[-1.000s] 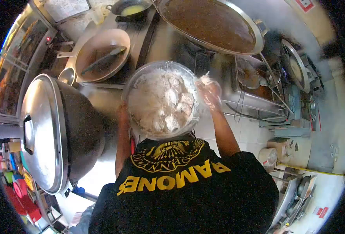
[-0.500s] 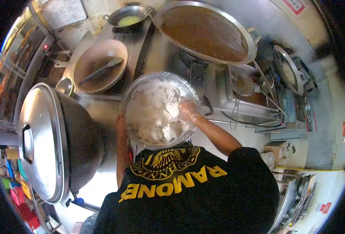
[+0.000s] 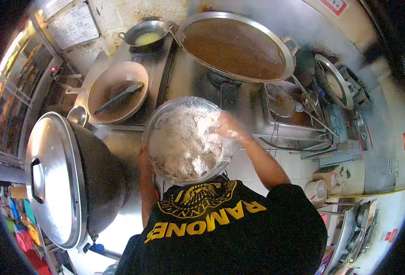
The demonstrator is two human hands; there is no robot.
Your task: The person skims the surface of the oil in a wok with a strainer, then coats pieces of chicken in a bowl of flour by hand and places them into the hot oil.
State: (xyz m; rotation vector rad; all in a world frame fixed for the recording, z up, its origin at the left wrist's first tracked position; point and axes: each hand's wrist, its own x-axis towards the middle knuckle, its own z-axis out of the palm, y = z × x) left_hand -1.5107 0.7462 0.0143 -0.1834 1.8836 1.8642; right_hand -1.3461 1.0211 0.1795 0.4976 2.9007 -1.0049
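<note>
A large round mixing bowl (image 3: 151, 120) is in front of my chest, its inside turned up towards the camera. White flour (image 3: 177, 133) coats lumpy pieces (image 3: 202, 163) in it; what is under the coating I cannot make out. My left hand (image 3: 144, 155) grips the bowl's left side, its fingers mostly hidden behind the wall. At the upper right of the bowl, my right hand (image 3: 230, 126) is over the rim, with flour on it. Its fingertips reach towards the flour and are smeared by motion, so whether they hold a piece does not show.
Beyond the bowl stand a wide pan of brown liquid (image 3: 234, 46), a small wok (image 3: 145, 36) and a pan (image 3: 118, 78) with a dark spatula (image 3: 120, 97). A big lidded pot (image 3: 58, 178) is close on the left. Strainers (image 3: 282, 106) rest over a fryer at right.
My right hand has lifted from inside the bowl to above its right rim. The flour and pieces have shifted. The whole view has tipped slightly, and the bowl sits a little lower in it.
</note>
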